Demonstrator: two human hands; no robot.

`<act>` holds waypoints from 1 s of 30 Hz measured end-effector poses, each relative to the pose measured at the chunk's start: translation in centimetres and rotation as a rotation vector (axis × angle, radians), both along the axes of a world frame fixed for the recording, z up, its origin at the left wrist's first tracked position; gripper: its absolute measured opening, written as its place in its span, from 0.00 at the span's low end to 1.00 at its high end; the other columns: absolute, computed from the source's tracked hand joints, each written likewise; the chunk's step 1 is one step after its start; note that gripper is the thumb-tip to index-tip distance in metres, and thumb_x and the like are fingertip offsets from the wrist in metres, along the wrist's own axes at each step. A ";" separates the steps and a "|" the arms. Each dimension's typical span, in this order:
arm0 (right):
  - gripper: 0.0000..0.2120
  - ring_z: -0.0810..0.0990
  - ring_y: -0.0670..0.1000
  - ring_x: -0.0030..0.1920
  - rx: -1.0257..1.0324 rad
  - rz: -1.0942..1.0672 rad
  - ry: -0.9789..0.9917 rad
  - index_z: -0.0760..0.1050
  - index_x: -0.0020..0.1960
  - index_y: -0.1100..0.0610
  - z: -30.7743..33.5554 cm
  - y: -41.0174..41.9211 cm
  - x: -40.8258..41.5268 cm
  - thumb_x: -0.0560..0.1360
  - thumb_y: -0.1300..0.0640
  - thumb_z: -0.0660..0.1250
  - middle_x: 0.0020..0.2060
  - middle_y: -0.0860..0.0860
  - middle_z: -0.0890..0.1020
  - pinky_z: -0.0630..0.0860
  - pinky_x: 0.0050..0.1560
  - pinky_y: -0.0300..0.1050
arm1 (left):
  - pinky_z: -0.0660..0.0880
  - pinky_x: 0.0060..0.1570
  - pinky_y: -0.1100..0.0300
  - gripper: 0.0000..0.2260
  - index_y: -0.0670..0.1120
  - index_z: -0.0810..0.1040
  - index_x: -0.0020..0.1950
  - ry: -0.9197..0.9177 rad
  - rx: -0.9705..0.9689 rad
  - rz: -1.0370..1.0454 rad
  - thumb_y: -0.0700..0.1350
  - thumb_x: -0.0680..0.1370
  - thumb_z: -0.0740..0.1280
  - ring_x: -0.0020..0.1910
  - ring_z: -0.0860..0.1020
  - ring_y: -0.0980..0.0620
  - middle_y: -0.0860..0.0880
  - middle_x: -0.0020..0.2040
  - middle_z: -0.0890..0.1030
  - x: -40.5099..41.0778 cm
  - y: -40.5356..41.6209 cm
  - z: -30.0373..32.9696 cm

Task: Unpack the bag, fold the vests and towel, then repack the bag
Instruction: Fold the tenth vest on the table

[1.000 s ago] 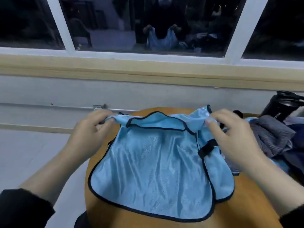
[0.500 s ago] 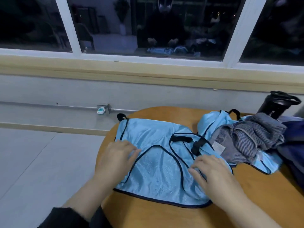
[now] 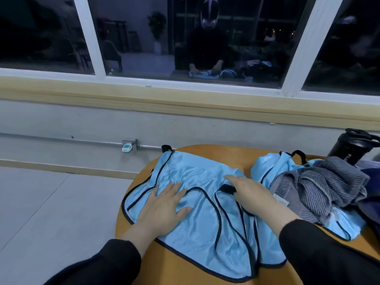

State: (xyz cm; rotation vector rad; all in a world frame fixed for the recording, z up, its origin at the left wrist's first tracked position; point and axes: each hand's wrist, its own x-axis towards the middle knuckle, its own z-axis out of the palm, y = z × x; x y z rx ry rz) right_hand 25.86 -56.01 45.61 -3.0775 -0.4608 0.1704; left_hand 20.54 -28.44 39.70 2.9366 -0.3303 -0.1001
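Note:
A light blue vest (image 3: pixel 195 175) with black trim lies folded over on the round wooden table (image 3: pixel 207 148). My left hand (image 3: pixel 164 204) presses flat on its left half, fingers spread. My right hand (image 3: pixel 253 194) lies flat on the right half, beside a black strap. To the right a second blue vest (image 3: pixel 267 167) sits crumpled under a grey striped towel (image 3: pixel 320 188). A dark blue bag (image 3: pixel 372 177) shows at the right edge, mostly cut off.
A black bottle (image 3: pixel 349 149) stands at the table's back right. Behind the table run a grey wall with a metal pipe (image 3: pixel 82 141) and a window sill. Grey floor lies to the left.
The vest was held up by its shoulders, then laid down and folded over. Both hands have since slid outward and forward, flattening the cloth.

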 end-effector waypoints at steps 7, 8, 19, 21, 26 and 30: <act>0.04 0.68 0.49 0.30 0.637 -0.239 0.097 0.72 0.49 0.54 1.6 -0.6 -1.4 0.82 0.58 0.60 0.35 0.53 0.75 0.64 0.32 0.45 | 0.41 0.80 0.45 0.29 0.60 0.52 0.82 -0.019 0.037 -0.246 0.68 0.83 0.49 0.81 0.46 0.60 0.58 0.83 0.53 7.8 1.4 1.0; 0.06 0.66 0.48 0.29 0.668 -0.235 0.128 0.71 0.46 0.53 1.5 -0.9 -2.0 0.82 0.58 0.60 0.33 0.51 0.73 0.63 0.33 0.45 | 0.41 0.79 0.43 0.27 0.58 0.54 0.82 -0.056 0.136 -0.224 0.65 0.84 0.49 0.82 0.46 0.56 0.56 0.83 0.53 8.7 1.0 1.1; 0.08 0.85 0.50 0.54 1.313 -0.484 0.491 0.75 0.60 0.61 -0.8 -2.2 -5.9 0.84 0.60 0.59 0.58 0.56 0.81 0.84 0.50 0.62 | 0.36 0.75 0.34 0.35 0.57 0.45 0.83 0.052 0.096 0.164 0.72 0.79 0.39 0.82 0.39 0.49 0.52 0.84 0.42 -2.7 -5.8 0.3; 0.11 0.84 0.54 0.59 1.545 -0.485 0.553 0.75 0.63 0.63 -1.0 -1.5 -7.1 0.85 0.64 0.57 0.60 0.57 0.83 0.82 0.53 0.67 | 0.36 0.77 0.38 0.35 0.60 0.46 0.83 0.066 0.060 0.017 0.73 0.79 0.41 0.82 0.39 0.52 0.54 0.84 0.42 0.2 -3.7 0.4; 0.05 0.86 0.54 0.53 1.576 -0.495 0.349 0.76 0.55 0.66 -3.2 -1.3 -10.2 0.81 0.68 0.63 0.52 0.58 0.85 0.84 0.51 0.55 | 0.38 0.78 0.42 0.32 0.61 0.58 0.81 0.021 0.110 -0.088 0.71 0.79 0.47 0.82 0.43 0.56 0.54 0.84 0.51 4.7 1.0 1.1; 0.11 0.81 0.55 0.43 1.198 -0.313 -0.029 0.74 0.38 0.54 -5.2 -2.4 -11.3 0.76 0.62 0.74 0.40 0.53 0.79 0.78 0.49 0.49 | 0.48 0.79 0.47 0.35 0.57 0.70 0.76 -0.169 -0.239 0.138 0.74 0.76 0.49 0.79 0.59 0.59 0.56 0.79 0.66 -0.9 -1.2 1.1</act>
